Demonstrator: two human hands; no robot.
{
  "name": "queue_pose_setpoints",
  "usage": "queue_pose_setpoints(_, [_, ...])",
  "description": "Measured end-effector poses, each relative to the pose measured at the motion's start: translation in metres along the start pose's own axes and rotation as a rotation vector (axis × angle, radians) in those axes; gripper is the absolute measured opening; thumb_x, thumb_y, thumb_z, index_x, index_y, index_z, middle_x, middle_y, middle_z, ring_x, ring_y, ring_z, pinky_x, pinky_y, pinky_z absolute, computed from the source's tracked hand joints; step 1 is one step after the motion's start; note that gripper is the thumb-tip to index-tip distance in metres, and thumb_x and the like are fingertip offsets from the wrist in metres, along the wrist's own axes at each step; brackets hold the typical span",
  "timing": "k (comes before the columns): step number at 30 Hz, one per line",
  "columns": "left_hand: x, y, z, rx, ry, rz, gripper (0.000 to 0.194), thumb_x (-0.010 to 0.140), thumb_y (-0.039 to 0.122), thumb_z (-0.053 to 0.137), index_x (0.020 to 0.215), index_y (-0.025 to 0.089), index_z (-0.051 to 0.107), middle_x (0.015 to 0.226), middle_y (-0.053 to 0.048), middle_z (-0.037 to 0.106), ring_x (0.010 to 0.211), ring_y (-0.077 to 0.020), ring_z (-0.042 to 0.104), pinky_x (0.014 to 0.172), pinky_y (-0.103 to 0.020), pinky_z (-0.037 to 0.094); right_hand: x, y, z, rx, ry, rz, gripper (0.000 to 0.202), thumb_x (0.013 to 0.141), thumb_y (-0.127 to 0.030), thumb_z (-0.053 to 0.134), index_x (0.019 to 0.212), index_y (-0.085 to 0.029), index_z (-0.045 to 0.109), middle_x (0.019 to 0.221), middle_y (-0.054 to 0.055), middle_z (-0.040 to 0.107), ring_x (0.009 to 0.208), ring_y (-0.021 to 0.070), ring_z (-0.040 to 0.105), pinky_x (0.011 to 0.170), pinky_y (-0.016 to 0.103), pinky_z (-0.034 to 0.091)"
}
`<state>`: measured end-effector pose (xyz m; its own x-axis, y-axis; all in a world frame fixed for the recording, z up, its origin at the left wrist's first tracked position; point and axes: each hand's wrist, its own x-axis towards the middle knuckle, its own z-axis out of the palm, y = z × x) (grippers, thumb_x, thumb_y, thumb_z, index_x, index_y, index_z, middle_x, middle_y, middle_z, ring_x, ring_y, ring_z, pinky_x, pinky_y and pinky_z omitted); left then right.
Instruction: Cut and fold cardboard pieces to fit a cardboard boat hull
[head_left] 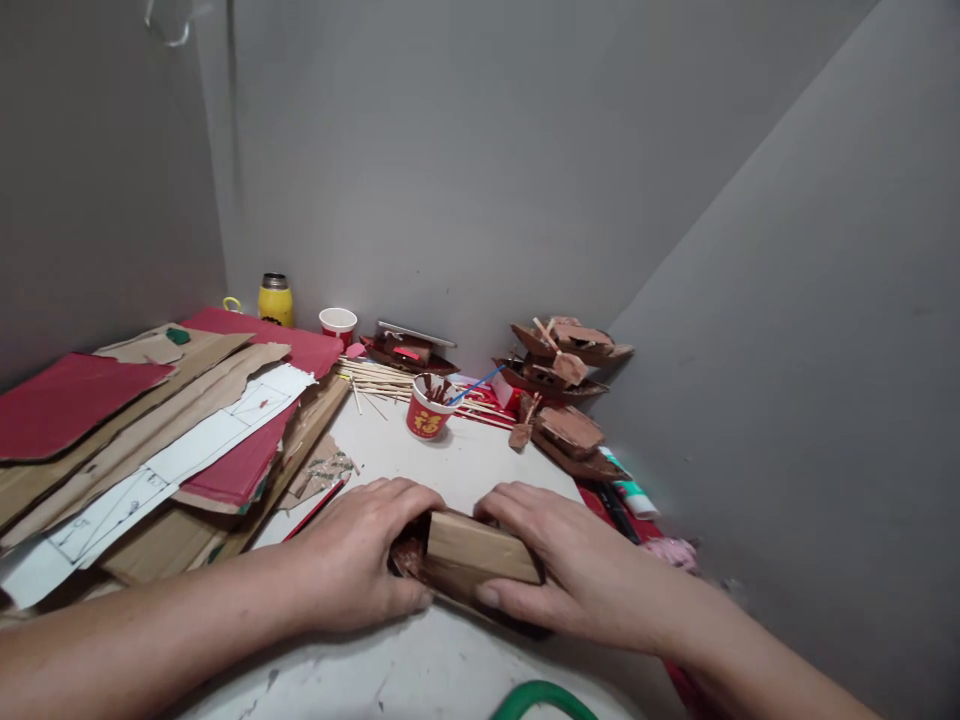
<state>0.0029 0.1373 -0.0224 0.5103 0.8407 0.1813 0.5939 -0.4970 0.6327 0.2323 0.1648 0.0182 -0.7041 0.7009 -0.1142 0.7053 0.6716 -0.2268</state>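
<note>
Between my two hands, just above the white tabletop, is a small cardboard model boat (480, 555), dark brown along its hull with a bare tan cardboard cabin on top. My left hand (367, 550) grips its left end, thumb at the near side and fingers over the far side. Around the right end of the boat wraps my right hand (551, 560), its thumb pressed on the near hull side. Both palms cover the boat's ends, so their shape is hidden. A red paper cup (427, 415) smeared with brown paint stands beyond the hands, a blue stick leaning in it.
Cardboard sheets (135, 425) and a white paper template (161, 480) are piled on the left. Several brown model boats (570, 430) sit at the back right. Wooden sticks (382, 378), a yellow bottle (275, 300) and another cup (337, 322) lie along the back; green scissors handle (544, 690) in front.
</note>
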Motion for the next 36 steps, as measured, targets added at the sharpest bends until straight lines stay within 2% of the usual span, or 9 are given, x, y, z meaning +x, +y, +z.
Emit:
queue_pose_setpoints(4, [0.000, -0.001, 0.001, -0.030, 0.015, 0.014, 0.053, 0.064, 0.018, 0.069, 0.114, 0.025, 0.055, 0.110, -0.005, 0.061, 0.099, -0.0256, 0.056, 0.086, -0.040, 0.045, -0.008, 0.006, -0.001, 0.054, 0.070, 0.010, 0.054, 0.074, -0.042, 0.070, 0.119, -0.019, 0.053, 0.112, 0.010, 0.061, 0.099, 0.0269, 0.056, 0.084, 0.039, 0.045])
queue_pose_setpoints(8, [0.001, -0.001, 0.000, -0.066, 0.014, 0.036, 0.054, 0.067, 0.016, 0.068, 0.119, 0.027, 0.053, 0.114, -0.005, 0.060, 0.104, -0.0254, 0.055, 0.090, -0.041, 0.044, -0.023, 0.016, -0.011, 0.088, 0.135, 0.045, 0.063, 0.077, -0.048, 0.066, 0.130, -0.018, 0.048, 0.133, 0.015, 0.053, 0.118, 0.0306, 0.051, 0.097, 0.044, 0.042])
queue_pose_setpoints(12, [0.002, 0.001, -0.002, -0.043, -0.003, 0.024, 0.051, 0.070, 0.016, 0.065, 0.118, 0.027, 0.052, 0.115, -0.005, 0.061, 0.104, -0.0243, 0.056, 0.089, -0.040, 0.046, -0.036, 0.022, -0.024, 0.142, 0.193, 0.043, 0.053, 0.080, -0.042, 0.065, 0.125, -0.017, 0.054, 0.129, 0.013, 0.058, 0.118, 0.0274, 0.052, 0.099, 0.041, 0.042])
queue_pose_setpoints(15, [0.002, 0.003, -0.003, -0.023, -0.013, 0.013, 0.050, 0.071, 0.017, 0.065, 0.119, 0.026, 0.052, 0.117, -0.006, 0.061, 0.105, -0.0242, 0.057, 0.089, -0.039, 0.047, -0.038, 0.016, -0.026, 0.172, 0.212, 0.002, 0.052, 0.079, -0.039, 0.068, 0.125, -0.019, 0.054, 0.127, 0.010, 0.059, 0.117, 0.0258, 0.053, 0.098, 0.040, 0.042])
queue_pose_setpoints(20, [0.001, 0.003, -0.004, 0.017, -0.016, -0.027, 0.059, 0.071, 0.020, 0.066, 0.126, 0.023, 0.045, 0.123, -0.010, 0.059, 0.109, -0.0263, 0.057, 0.092, -0.043, 0.045, -0.028, -0.006, -0.009, 0.115, 0.170, -0.049, 0.073, 0.073, -0.034, 0.073, 0.138, -0.019, 0.043, 0.121, 0.012, 0.060, 0.109, 0.0277, 0.055, 0.092, 0.042, 0.043])
queue_pose_setpoints(24, [-0.001, 0.003, -0.004, 0.014, -0.012, -0.039, 0.066, 0.069, 0.022, 0.067, 0.130, 0.022, 0.041, 0.125, -0.012, 0.058, 0.109, -0.0275, 0.057, 0.093, -0.043, 0.045, -0.024, -0.015, 0.007, 0.077, 0.204, -0.075, 0.071, 0.077, -0.022, 0.067, 0.141, -0.023, 0.037, 0.116, 0.010, 0.061, 0.105, 0.0256, 0.054, 0.089, 0.041, 0.044])
queue_pose_setpoints(28, [-0.003, 0.004, -0.004, 0.014, 0.014, -0.035, 0.069, 0.068, 0.024, 0.068, 0.131, 0.022, 0.041, 0.121, -0.013, 0.061, 0.105, -0.0291, 0.060, 0.089, -0.044, 0.047, -0.028, -0.010, 0.013, 0.118, 0.297, -0.150, 0.070, 0.079, -0.018, 0.065, 0.142, -0.024, 0.036, 0.119, 0.010, 0.059, 0.108, 0.0241, 0.051, 0.091, 0.040, 0.043])
queue_pose_setpoints(32, [-0.004, 0.003, -0.006, -0.013, 0.022, 0.006, 0.074, 0.068, 0.025, 0.069, 0.136, 0.021, 0.038, 0.128, -0.014, 0.058, 0.112, -0.0295, 0.057, 0.095, -0.045, 0.044, -0.032, 0.003, 0.012, 0.299, 0.450, -0.110, 0.070, 0.076, -0.021, 0.068, 0.140, -0.026, 0.040, 0.132, 0.010, 0.054, 0.118, 0.0250, 0.049, 0.100, 0.045, 0.039])
queue_pose_setpoints(36, [-0.007, 0.003, -0.012, -0.002, 0.031, 0.052, 0.086, 0.067, 0.029, 0.073, 0.142, 0.023, 0.032, 0.142, -0.016, 0.046, 0.125, -0.0326, 0.048, 0.102, -0.051, 0.038, -0.039, 0.011, 0.004, 0.799, 0.555, 0.002, 0.074, 0.071, -0.032, 0.075, 0.137, -0.027, 0.042, 0.138, 0.009, 0.049, 0.120, 0.0264, 0.051, 0.101, 0.045, 0.040])
